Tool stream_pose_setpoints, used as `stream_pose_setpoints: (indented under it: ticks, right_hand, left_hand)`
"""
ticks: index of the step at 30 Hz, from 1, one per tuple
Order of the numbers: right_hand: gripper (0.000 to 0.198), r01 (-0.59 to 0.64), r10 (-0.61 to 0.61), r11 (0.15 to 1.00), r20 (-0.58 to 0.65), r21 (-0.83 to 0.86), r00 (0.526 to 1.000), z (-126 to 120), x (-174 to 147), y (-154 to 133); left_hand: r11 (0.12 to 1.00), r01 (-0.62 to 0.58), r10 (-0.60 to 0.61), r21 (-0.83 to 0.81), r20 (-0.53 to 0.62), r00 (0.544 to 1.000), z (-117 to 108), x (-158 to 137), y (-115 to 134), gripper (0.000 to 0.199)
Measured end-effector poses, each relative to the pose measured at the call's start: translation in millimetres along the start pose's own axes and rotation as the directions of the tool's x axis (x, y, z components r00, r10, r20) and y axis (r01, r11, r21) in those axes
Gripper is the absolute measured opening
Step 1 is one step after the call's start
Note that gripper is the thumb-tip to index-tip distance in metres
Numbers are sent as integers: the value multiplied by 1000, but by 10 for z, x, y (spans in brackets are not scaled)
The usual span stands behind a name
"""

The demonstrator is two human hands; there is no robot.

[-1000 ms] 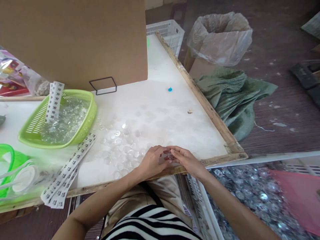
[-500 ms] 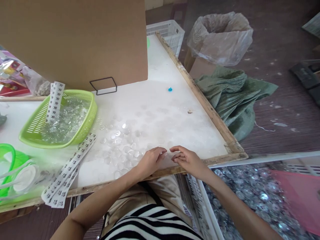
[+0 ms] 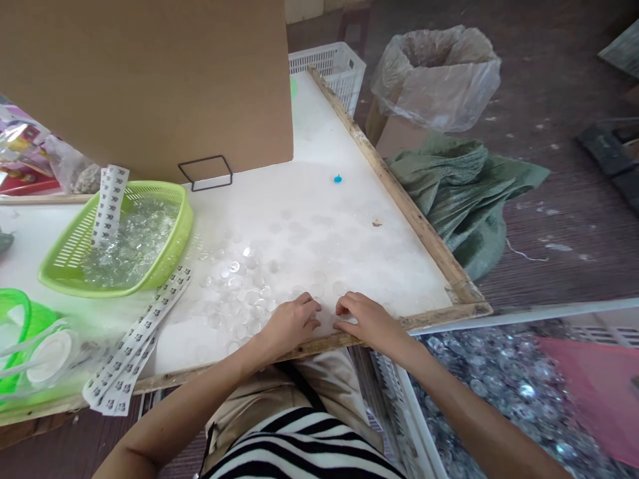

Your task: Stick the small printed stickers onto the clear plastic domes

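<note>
Clear round plastic discs (image 3: 244, 293) lie scattered on the white tabletop (image 3: 279, 199), to the left of my hands. Low over the front edge of the table, my left hand (image 3: 292, 319) has its fingers curled in towards the thumb. My right hand (image 3: 369, 320) faces it across a small gap, with index finger and thumb bent together in a pinch. Anything held in either hand is too small and see-through to make out. A single disc (image 3: 339, 288) shows faintly just beyond the right fingertips.
A green basket (image 3: 184, 226) of clear pieces stands left, with printed sticker strips (image 3: 144, 332) beside it. Behind are a cardboard sheet (image 3: 150, 80) and a black wire frame (image 3: 206, 173). A wooden rail (image 3: 399, 199) edges the table; a crate of shiny clear pieces (image 3: 479, 386) sits right.
My left hand has shifted slightly left and its fingers have curled more. My right hand has moved a little left, its fingers drawing into a pinch.
</note>
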State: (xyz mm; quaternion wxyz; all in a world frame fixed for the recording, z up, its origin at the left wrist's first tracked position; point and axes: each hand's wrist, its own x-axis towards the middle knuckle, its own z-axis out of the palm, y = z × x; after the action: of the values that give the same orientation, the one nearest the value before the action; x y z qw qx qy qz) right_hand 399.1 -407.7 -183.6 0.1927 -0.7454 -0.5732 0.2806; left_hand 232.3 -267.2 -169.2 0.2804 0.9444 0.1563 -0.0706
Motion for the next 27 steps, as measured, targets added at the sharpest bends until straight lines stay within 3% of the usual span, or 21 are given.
stream_pose_setpoints:
  ticks: [9,14,16,19,21,24,27]
  right_hand:
    - [13,-12,3,989,-63,-145,998,-9,41,-35]
    - [8,-60,60,998,-3,11,998,-34,16,45]
    - [5,-116,117,993,-41,12,992,-57,-8,96]
    - [16,-172,163,984,-145,-48,976,-83,-39,141]
    - [12,-141,130,989,-165,-54,978,-77,-31,120]
    - [6,-2,-1,1000,-164,-17,986,-9,53,9]
    - [14,160,-160,987,-145,-13,976,113,195,-128]
  left_hand:
    - [988,-144,142,-46,-37,989,55,-67,-40,18]
    - [967,-255,255,11,-72,964,30,-25,-26,20]
    - [966,-255,259,50,-88,962,17,-19,-47,20]
    - [975,-201,213,91,-141,967,8,-23,-125,17]
    - [977,-184,200,107,-167,965,9,-31,-189,14]
    - [972,-203,222,119,-179,959,19,-48,-255,15]
    - [970,-215,235,114,-206,950,31,-73,-292,26]
